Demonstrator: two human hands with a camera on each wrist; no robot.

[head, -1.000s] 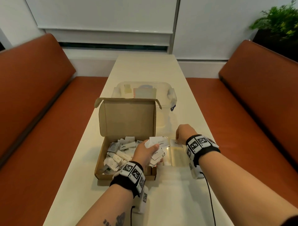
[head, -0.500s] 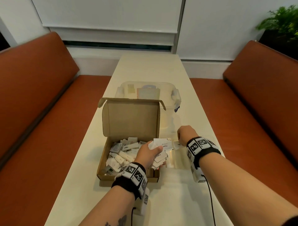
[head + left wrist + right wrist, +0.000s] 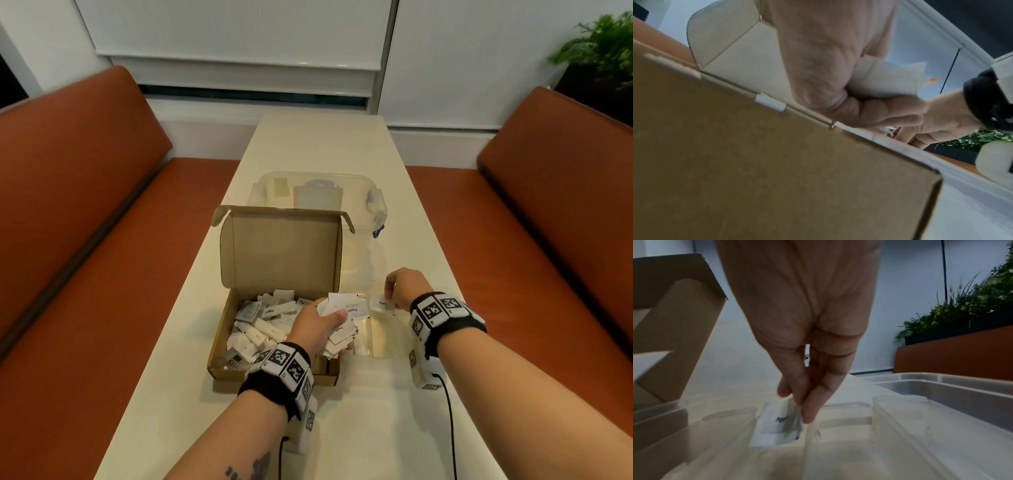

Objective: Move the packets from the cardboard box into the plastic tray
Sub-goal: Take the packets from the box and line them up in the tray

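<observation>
Just right of the cardboard box [image 3: 274, 342], near the tabletop's right edge, sits the clear plastic tray [image 3: 387, 342]. The right hand [image 3: 404, 287] pinches one packet [image 3: 777, 423] by its top edge, hanging long-side down into a tray compartment. The left hand [image 3: 315, 329] grips a bunch of packets [image 3: 342, 322] over the box's right edge, beside the tray; it lies nearer the remaining supply.
</observation>
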